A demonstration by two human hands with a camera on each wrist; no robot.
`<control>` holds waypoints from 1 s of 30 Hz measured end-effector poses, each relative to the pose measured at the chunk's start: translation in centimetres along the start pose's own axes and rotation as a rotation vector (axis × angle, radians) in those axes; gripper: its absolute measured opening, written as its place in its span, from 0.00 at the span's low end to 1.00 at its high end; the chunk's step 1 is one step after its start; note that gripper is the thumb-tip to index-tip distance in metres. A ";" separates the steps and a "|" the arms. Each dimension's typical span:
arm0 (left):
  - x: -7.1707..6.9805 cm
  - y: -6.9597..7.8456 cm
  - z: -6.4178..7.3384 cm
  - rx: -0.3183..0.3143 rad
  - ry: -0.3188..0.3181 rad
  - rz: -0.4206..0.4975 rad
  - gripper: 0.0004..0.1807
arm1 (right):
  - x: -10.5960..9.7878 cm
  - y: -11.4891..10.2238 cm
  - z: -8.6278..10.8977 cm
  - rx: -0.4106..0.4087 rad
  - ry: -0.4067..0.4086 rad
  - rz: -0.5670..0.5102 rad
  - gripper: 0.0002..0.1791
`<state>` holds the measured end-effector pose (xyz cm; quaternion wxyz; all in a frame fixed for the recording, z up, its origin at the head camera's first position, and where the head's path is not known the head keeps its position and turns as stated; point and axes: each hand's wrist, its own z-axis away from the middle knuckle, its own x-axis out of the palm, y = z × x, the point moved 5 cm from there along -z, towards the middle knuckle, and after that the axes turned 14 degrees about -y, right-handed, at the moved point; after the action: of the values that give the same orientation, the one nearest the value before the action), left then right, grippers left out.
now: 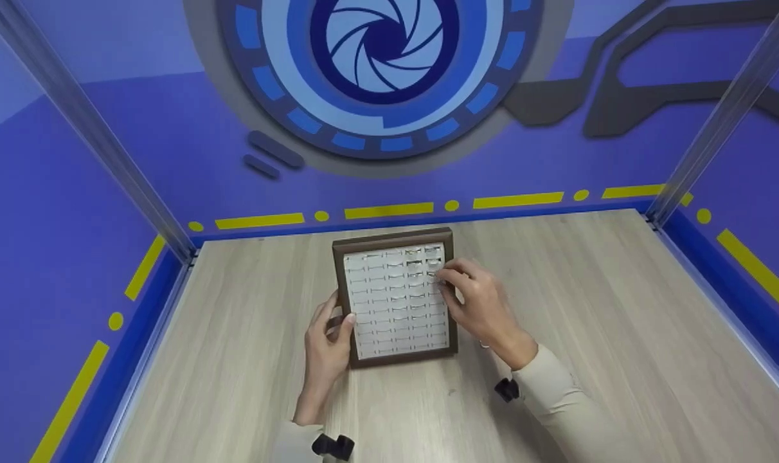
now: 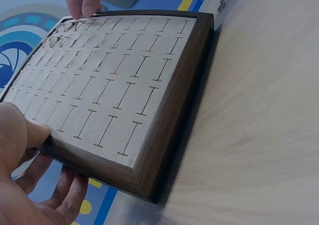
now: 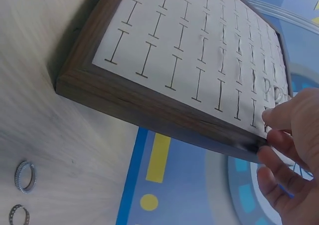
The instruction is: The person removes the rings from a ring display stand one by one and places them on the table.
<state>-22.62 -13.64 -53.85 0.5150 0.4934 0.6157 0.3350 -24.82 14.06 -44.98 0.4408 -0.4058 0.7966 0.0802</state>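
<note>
A ring display tray (image 1: 399, 308) with a brown wood-look frame and a pale slotted pad is tilted up from the table. My left hand (image 1: 325, 347) grips its left side, thumb over the front edge and fingers behind; the left wrist view shows these fingers (image 2: 72, 197) under the frame. Several rings (image 1: 415, 263) sit in slots near the top right. My right hand (image 1: 483, 299) pinches at a slot in the right column, just below those rings, with a ring (image 1: 432, 274) at its fingertips, mostly hidden. In the right wrist view, the thumb (image 3: 279, 116) presses against the pad.
Loose rings lie on the wooden table (image 1: 248, 360), among them a silver ring (image 3: 25, 176) and a second ring (image 3: 19, 215) on the right-hand side. Blue printed panels (image 1: 389, 186) stand behind the table and at both sides, with metal posts (image 1: 717, 122) at the corners.
</note>
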 end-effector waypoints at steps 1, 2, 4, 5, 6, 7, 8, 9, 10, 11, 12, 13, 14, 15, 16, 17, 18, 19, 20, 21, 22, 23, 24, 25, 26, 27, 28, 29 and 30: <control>0.0 0.0 0.0 0.002 0.000 0.001 0.31 | 0.1 -0.1 -0.1 0.001 -0.002 0.002 0.11; 0.0 0.0 0.0 0.005 -0.001 0.000 0.31 | 0.1 -0.1 -0.2 0.005 -0.006 0.003 0.11; 0.0 0.0 0.0 0.008 -0.002 -0.004 0.31 | 0.2 -0.2 -0.4 0.017 -0.015 0.007 0.10; 0.0 0.0 0.0 0.009 -0.002 -0.006 0.31 | 0.3 -0.2 -0.5 0.020 -0.017 0.009 0.10; 0.0 0.0 0.0 0.009 -0.003 -0.007 0.31 | 0.3 -0.3 -0.6 0.022 -0.019 0.013 0.09; 0.0 -0.1 0.0 0.007 -0.003 -0.007 0.31 | 0.4 -0.3 -0.6 0.023 -0.019 0.019 0.09; 0.0 -0.1 0.0 0.006 -0.003 -0.008 0.31 | 0.5 -0.3 -0.7 0.023 -0.019 0.024 0.09; -0.1 -0.1 0.0 0.003 -0.002 -0.009 0.31 | 0.5 -0.3 -0.8 0.023 -0.019 0.029 0.08; -0.1 -0.1 0.0 0.000 -0.001 -0.008 0.31 | 0.6 -0.3 -0.8 0.019 -0.017 0.031 0.08; -0.1 -0.1 0.0 -0.003 -0.001 -0.008 0.31 | 0.6 -0.4 -0.9 0.018 -0.016 0.033 0.08; -0.1 -0.1 0.0 -0.006 0.000 -0.007 0.31 | 0.6 -0.4 -0.9 0.018 -0.015 0.036 0.07; -0.1 -0.1 0.0 -0.008 0.000 -0.009 0.31 | 0.7 -0.4 -1.0 0.017 -0.012 0.040 0.07; -0.1 -0.1 0.0 -0.009 0.001 -0.010 0.31 | 0.7 -0.4 -1.0 0.016 -0.010 0.046 0.07; -0.1 -0.1 0.0 -0.010 -0.001 -0.011 0.31 | 0.7 -0.4 -1.0 0.014 -0.007 0.051 0.06; -0.1 0.0 0.0 -0.010 -0.003 -0.011 0.31 | 0.7 -0.4 -1.0 0.013 -0.003 0.055 0.06; -0.1 0.0 0.0 -0.011 -0.005 -0.012 0.31 | 0.7 -0.4 -1.0 0.013 0.000 0.059 0.06; -0.1 0.0 0.0 -0.012 -0.006 -0.012 0.31 | 0.7 -0.5 -1.0 0.009 0.006 0.065 0.06; 0.0 0.0 0.0 -0.013 -0.008 -0.013 0.31 | 0.7 -0.5 -1.1 0.006 0.009 0.068 0.06; 0.0 0.0 0.0 -0.013 -0.010 -0.012 0.31 | 0.7 -0.5 -1.1 0.004 0.013 0.071 0.06; 0.0 0.0 0.0 -0.014 -0.011 -0.012 0.31 | 0.7 -0.5 -1.1 0.003 0.014 0.069 0.06; 0.0 0.0 0.0 -0.014 -0.012 -0.011 0.31 | 0.7 -0.5 -1.1 0.001 0.015 0.068 0.07; 0.0 -0.1 0.0 -0.013 -0.012 -0.009 0.31 | 0.8 -0.5 -1.1 0.000 0.015 0.068 0.07; 0.0 -0.1 0.0 -0.013 -0.012 -0.007 0.31 | 0.8 -0.5 -1.1 -0.002 0.016 0.068 0.08; 0.0 -0.1 0.1 -0.013 -0.011 -0.005 0.31 | 0.8 -0.5 -1.0 -0.001 0.014 0.066 0.08; 0.0 -0.1 0.1 -0.013 -0.010 -0.003 0.31 | 0.8 -0.5 -1.0 -0.001 0.012 0.066 0.08; 0.0 -0.1 0.0 -0.013 -0.010 -0.004 0.31 | 0.8 -0.5 -1.0 -0.001 0.009 0.064 0.09; -0.1 -0.2 0.0 -0.014 -0.009 -0.004 0.31 | 0.9 -0.5 -1.0 -0.001 0.007 0.065 0.09; -0.1 -0.2 0.0 -0.015 -0.008 -0.005 0.31 | 0.9 -0.6 -1.1 -0.001 0.004 0.064 0.09; -0.1 -0.2 0.0 -0.016 -0.007 -0.006 0.31 | 0.8 -0.6 -1.1 -0.002 0.005 0.063 0.09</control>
<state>-22.65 -13.77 -53.97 0.5221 0.4885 0.6128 0.3365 -25.33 12.66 -44.85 0.4355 -0.3812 0.8101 0.0937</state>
